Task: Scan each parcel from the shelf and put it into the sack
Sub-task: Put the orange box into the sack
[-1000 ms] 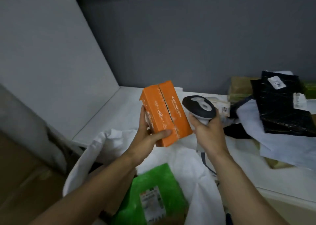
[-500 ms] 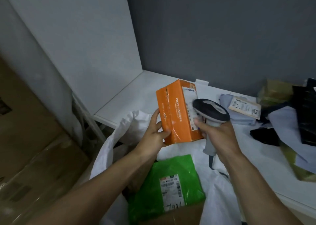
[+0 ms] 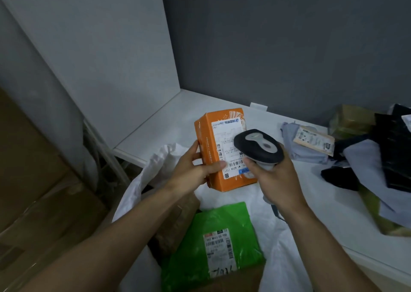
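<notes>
My left hand (image 3: 193, 171) grips an orange box (image 3: 222, 145) by its lower left edge, thumb across the front, with the white shipping label facing up. My right hand (image 3: 274, 176) holds a black and grey barcode scanner (image 3: 259, 146) by its handle, its head just over the label's right side. Below them the white sack (image 3: 160, 169) stands open, and a green parcel (image 3: 213, 245) with a label lies inside on brown packages.
The white shelf (image 3: 178, 118) runs from centre to right. At the right lies a heap of parcels: a pale blue bag with a tan label (image 3: 311, 142), black bags (image 3: 391, 154) and a greenish wrapped box (image 3: 349, 118). Cardboard boxes (image 3: 33, 191) stand at the lower left.
The orange box has been turned so its label faces up, and the scanner head has come over the label. The camera has shifted left and down.
</notes>
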